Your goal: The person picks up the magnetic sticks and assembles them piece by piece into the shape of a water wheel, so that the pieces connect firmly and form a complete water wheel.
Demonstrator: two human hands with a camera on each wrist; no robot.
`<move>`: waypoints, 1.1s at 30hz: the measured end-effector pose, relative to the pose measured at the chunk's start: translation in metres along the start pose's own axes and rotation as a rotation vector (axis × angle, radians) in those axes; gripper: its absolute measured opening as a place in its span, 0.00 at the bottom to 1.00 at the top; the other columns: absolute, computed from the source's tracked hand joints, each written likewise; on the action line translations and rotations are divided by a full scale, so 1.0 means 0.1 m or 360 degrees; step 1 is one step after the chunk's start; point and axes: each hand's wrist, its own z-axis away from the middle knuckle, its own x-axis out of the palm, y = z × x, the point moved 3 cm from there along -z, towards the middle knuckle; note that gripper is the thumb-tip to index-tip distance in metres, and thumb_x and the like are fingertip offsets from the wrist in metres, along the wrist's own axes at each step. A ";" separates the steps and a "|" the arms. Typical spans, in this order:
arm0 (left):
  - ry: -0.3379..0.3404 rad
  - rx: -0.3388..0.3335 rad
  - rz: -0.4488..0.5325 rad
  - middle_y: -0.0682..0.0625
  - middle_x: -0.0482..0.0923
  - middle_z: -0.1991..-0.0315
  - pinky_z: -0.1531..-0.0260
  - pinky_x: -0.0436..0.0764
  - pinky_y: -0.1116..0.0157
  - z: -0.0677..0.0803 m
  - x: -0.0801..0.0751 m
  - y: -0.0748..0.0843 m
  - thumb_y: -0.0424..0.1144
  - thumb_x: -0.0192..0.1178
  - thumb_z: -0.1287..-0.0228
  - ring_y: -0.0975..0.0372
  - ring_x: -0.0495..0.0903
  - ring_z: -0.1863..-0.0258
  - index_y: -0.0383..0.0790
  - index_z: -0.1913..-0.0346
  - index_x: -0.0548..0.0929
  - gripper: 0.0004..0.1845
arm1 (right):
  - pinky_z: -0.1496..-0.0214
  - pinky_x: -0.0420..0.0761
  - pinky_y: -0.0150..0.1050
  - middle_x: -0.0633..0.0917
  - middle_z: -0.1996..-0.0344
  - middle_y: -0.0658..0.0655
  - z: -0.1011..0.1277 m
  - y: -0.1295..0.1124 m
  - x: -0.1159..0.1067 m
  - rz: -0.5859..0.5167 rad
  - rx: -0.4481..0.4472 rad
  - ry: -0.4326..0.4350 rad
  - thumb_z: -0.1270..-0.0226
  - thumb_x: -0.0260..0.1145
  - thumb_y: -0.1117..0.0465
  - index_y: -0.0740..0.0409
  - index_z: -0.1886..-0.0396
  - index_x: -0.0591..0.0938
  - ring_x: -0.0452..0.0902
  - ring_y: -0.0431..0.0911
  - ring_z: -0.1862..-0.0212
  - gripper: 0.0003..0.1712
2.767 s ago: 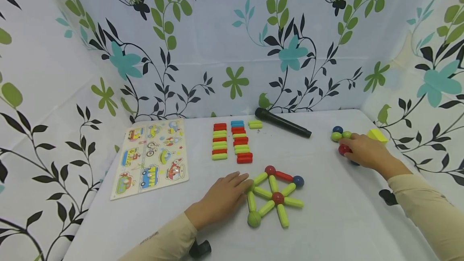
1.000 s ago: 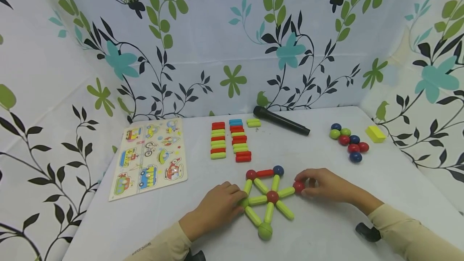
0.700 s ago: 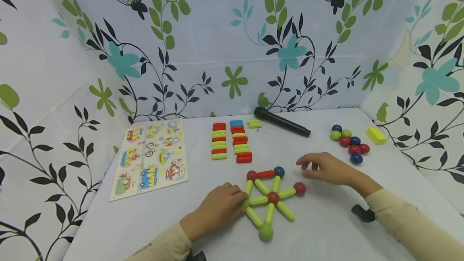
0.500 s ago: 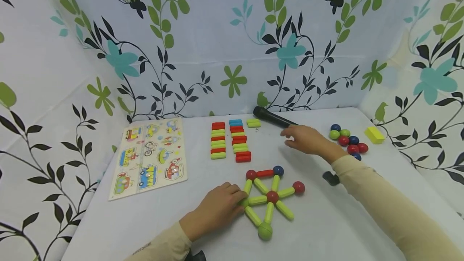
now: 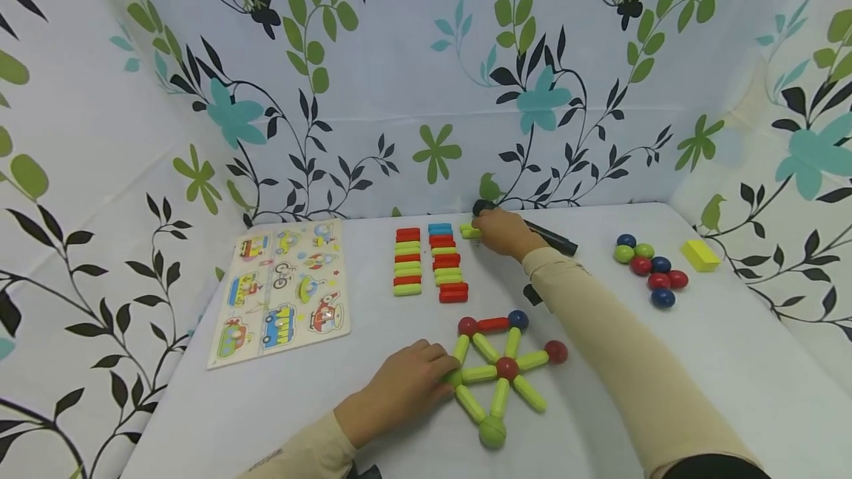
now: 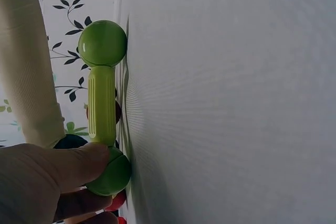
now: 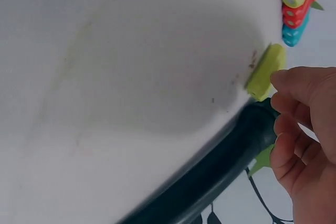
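Observation:
A flat star of green sticks around a red centre ball (image 5: 507, 368) lies near the table's front. My left hand (image 5: 416, 379) holds the green ball (image 6: 107, 171) at the star's left corner, thumb on top and fingers under it. A green stick (image 6: 102, 108) runs from that ball to another green ball (image 6: 102, 43). My right hand (image 5: 499, 233) reaches to the back of the table. Its bent fingertips (image 7: 286, 80) touch a pair of loose green sticks (image 5: 468, 230), seen end-on as a green stick (image 7: 265, 72) in the right wrist view. No grip on it shows.
Two rows of red, green and blue sticks (image 5: 429, 261) lie behind the star. A black cylinder (image 5: 555, 243) lies under my right hand. A vehicle puzzle board (image 5: 282, 290) is at left. Several loose balls (image 5: 648, 268) and a yellow block (image 5: 700, 255) sit at right.
My right hand set a red ball on the star's right tip, let go, and swept back and left to the loose green sticks. My left hand stayed on the star's left corner.

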 end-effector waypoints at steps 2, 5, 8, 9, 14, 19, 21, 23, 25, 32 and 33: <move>0.0009 0.0010 -0.0007 0.58 0.84 0.54 0.56 0.80 0.73 -0.01 0.00 0.01 0.46 0.72 0.36 0.67 0.77 0.58 0.49 0.45 0.86 0.18 | 0.42 0.82 0.51 0.85 0.50 0.58 -0.02 0.01 0.04 0.0023 0.0009 0.0005 0.29 0.68 0.60 0.54 0.40 0.85 0.81 0.53 0.49 0.19; 0.0030 0.0018 -0.0021 0.58 0.84 0.55 0.56 0.80 0.73 -0.02 -0.01 0.02 0.46 0.72 0.36 0.67 0.77 0.58 0.49 0.45 0.86 0.18 | 0.42 0.82 0.51 0.85 0.50 0.58 -0.06 0.02 0.09 0.0046 0.0012 0.0028 0.32 0.72 0.59 0.55 0.40 0.84 0.80 0.53 0.49 0.21; 0.0037 0.0014 -0.0020 0.57 0.84 0.55 0.57 0.80 0.73 -0.02 -0.01 0.02 0.45 0.72 0.36 0.67 0.77 0.58 0.49 0.45 0.86 0.18 | 0.44 0.83 0.50 0.83 0.51 0.58 -0.09 0.02 0.11 0.0045 0.0034 0.0052 0.33 0.73 0.58 0.56 0.40 0.84 0.80 0.53 0.50 0.22; 0.0036 0.0015 -0.0018 0.57 0.84 0.55 0.57 0.80 0.73 -0.02 -0.02 0.02 0.45 0.72 0.37 0.67 0.77 0.58 0.49 0.45 0.86 0.18 | 0.44 0.83 0.49 0.83 0.51 0.58 -0.10 0.02 0.11 0.0037 0.0042 0.0058 0.33 0.73 0.58 0.56 0.41 0.84 0.80 0.52 0.50 0.22; 0.0017 0.0012 0.0000 0.58 0.84 0.55 0.56 0.80 0.73 -0.02 -0.04 0.05 0.45 0.72 0.37 0.67 0.77 0.58 0.49 0.45 0.86 0.18 | 0.46 0.83 0.48 0.84 0.57 0.57 -0.11 0.03 0.11 -0.0031 0.0116 -0.0009 0.31 0.70 0.59 0.58 0.44 0.83 0.79 0.51 0.55 0.18; 0.0004 0.0003 -0.0003 0.58 0.84 0.54 0.56 0.79 0.74 -0.03 -0.03 0.05 0.46 0.72 0.36 0.68 0.77 0.58 0.49 0.44 0.86 0.18 | 0.50 0.81 0.46 0.83 0.63 0.56 -0.10 0.06 0.09 -0.0148 0.0192 -0.0080 0.27 0.66 0.58 0.57 0.47 0.81 0.77 0.51 0.59 0.13; 0.0000 0.0002 -0.0002 0.58 0.84 0.54 0.56 0.80 0.74 -0.03 -0.03 0.04 0.46 0.72 0.36 0.67 0.77 0.58 0.49 0.44 0.86 0.18 | 0.51 0.81 0.46 0.84 0.63 0.56 -0.09 0.06 0.09 -0.0196 0.0202 -0.0081 0.27 0.66 0.58 0.57 0.47 0.81 0.77 0.51 0.60 0.13; -0.0002 0.0001 0.0000 0.58 0.84 0.54 0.57 0.80 0.73 -0.02 -0.02 0.04 0.46 0.72 0.36 0.67 0.77 0.58 0.49 0.44 0.86 0.18 | 0.50 0.81 0.47 0.85 0.61 0.56 -0.06 0.05 0.08 -0.0243 0.0192 -0.0074 0.27 0.66 0.58 0.58 0.47 0.82 0.78 0.51 0.60 0.14; -0.0002 0.0003 0.0000 0.58 0.84 0.54 0.57 0.80 0.73 -0.01 -0.03 0.04 0.45 0.72 0.36 0.67 0.77 0.58 0.49 0.45 0.86 0.18 | 0.48 0.81 0.47 0.86 0.58 0.56 -0.03 0.07 0.08 -0.0312 0.0168 -0.0072 0.28 0.66 0.57 0.58 0.46 0.83 0.79 0.50 0.58 0.15; 0.0018 0.0020 -0.0024 0.58 0.84 0.55 0.56 0.80 0.73 0.00 -0.04 0.04 0.44 0.72 0.37 0.67 0.77 0.58 0.49 0.45 0.86 0.17 | 0.51 0.82 0.44 0.86 0.59 0.55 0.56 0.12 -0.15 -0.0765 0.0038 -0.0099 0.32 0.69 0.58 0.61 0.46 0.85 0.79 0.49 0.58 0.18; 0.0019 0.0022 -0.0025 0.58 0.84 0.55 0.56 0.80 0.73 0.00 -0.04 0.04 0.44 0.72 0.37 0.67 0.77 0.58 0.49 0.45 0.86 0.17 | 0.52 0.82 0.44 0.86 0.60 0.54 0.69 0.13 -0.18 -0.0828 0.0030 -0.0103 0.33 0.69 0.59 0.61 0.47 0.86 0.79 0.48 0.58 0.17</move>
